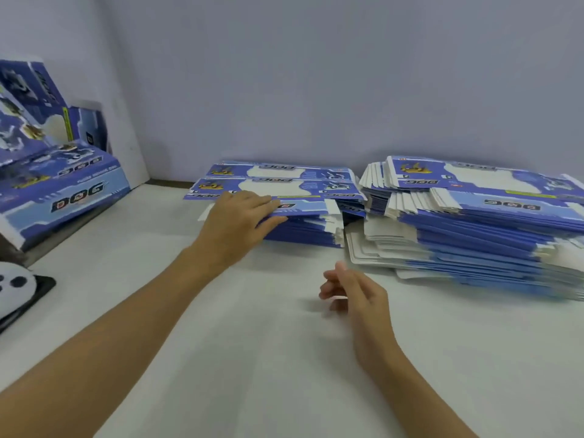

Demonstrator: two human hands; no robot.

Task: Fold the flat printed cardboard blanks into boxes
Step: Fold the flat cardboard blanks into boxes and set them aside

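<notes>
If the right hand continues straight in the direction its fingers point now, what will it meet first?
The right hand hangs loosely curled above the table, fingers pointing left and slightly away. Probably it meets the left forearm first, though depth is unclear.

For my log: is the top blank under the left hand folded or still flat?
Flat: the top blank lies level on its stack, left hand gripping its edge.
</notes>
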